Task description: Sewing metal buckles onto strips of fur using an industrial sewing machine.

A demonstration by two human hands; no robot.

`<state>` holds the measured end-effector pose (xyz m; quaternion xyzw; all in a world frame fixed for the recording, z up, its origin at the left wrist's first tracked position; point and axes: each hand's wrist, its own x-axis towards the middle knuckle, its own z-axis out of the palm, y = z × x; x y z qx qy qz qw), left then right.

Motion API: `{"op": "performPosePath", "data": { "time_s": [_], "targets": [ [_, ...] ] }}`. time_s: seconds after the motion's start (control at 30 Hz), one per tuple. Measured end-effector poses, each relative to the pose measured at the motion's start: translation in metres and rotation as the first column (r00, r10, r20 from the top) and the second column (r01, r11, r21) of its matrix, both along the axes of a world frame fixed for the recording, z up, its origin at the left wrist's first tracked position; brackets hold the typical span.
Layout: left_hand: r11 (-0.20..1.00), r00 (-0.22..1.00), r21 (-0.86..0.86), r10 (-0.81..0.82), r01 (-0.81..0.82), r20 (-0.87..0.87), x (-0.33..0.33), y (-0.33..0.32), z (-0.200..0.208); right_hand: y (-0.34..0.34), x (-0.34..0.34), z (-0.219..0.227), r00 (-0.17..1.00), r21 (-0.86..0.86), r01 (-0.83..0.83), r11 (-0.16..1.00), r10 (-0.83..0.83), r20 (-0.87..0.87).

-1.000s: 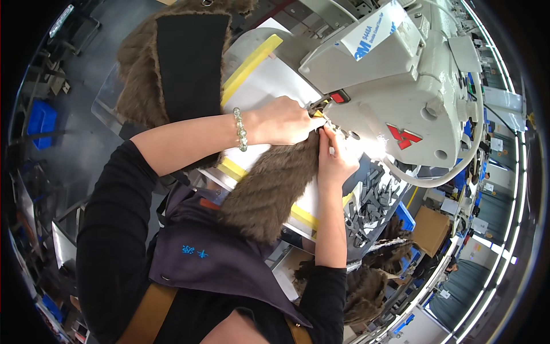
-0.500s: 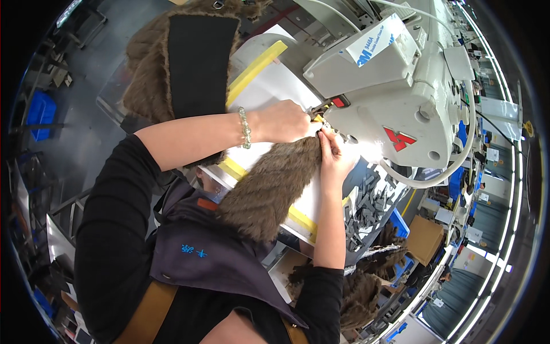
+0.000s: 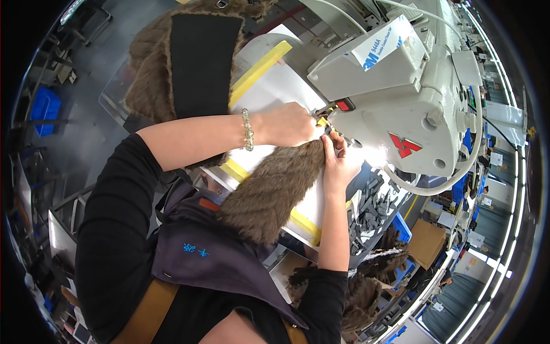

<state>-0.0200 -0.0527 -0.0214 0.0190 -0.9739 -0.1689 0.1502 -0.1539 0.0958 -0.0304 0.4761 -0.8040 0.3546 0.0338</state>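
A strip of brown fur [image 3: 272, 189] slants across the white work surface [image 3: 260, 94] from my lap to the head of a white sewing machine [image 3: 389, 123]. My right hand [image 3: 342, 166] pinches the fur's far end between thumb and fingers, beside a small dark piece at the machine's working point. My left hand [image 3: 289, 123], with a beaded bracelet [image 3: 247, 131] on its wrist, is closed just left of that point. Its fingertips press close to the fur's end and a small yellow part [image 3: 322, 122]. What they grip is hidden.
A larger brown fur piece with a black panel [image 3: 200, 63] lies at the far left. Many small dark strips [image 3: 372, 206] are heaped right of my right forearm. More fur [image 3: 361, 298], a cardboard box [image 3: 427, 243] and a blue bin [image 3: 401, 227] stand lower right.
The view has shifted slightly, moving the machine a little right and down. Both hands stay at the fur's end, with the fingers adjusted slightly. The fur hardly moves.
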Motion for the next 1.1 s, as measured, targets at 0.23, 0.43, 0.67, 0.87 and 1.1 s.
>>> {"op": "performPosePath", "data": {
  "time_s": [0.23, 0.43, 0.67, 0.87, 1.1],
  "targets": [
    [1.000, 1.000, 0.017, -0.019, 0.019, 0.012, 0.000, -0.001, 0.001, 0.002, 0.004, 0.002, 0.980, 0.077, 0.080, 0.994, -0.093, 0.177],
    [0.997, 0.988, 0.077, 0.008, 0.003, -0.155, -0.002, -0.001, -0.011, 0.000, 0.008, -0.002, 0.890, 0.051, 0.101, 0.994, -0.113, 0.441],
    [0.992, 0.999, 0.122, -0.020, 0.017, 0.028, -0.003, 0.000, 0.003, 0.000, 0.009, -0.007, 0.837, -0.204, 0.052, 0.978, 0.069, 0.543],
    [0.994, 0.998, 0.099, 0.056, -0.053, -0.022, -0.004, 0.007, 0.002, 0.001, 0.013, 0.005, 0.963, 0.007, -0.011, 1.000, 0.012, -0.268],
    [0.983, 0.999, 0.177, 0.051, -0.048, -0.012, -0.003, 0.003, 0.012, -0.004, 0.017, 0.021, 0.804, -0.035, -0.109, 0.993, 0.067, -0.591]
  ]
}}
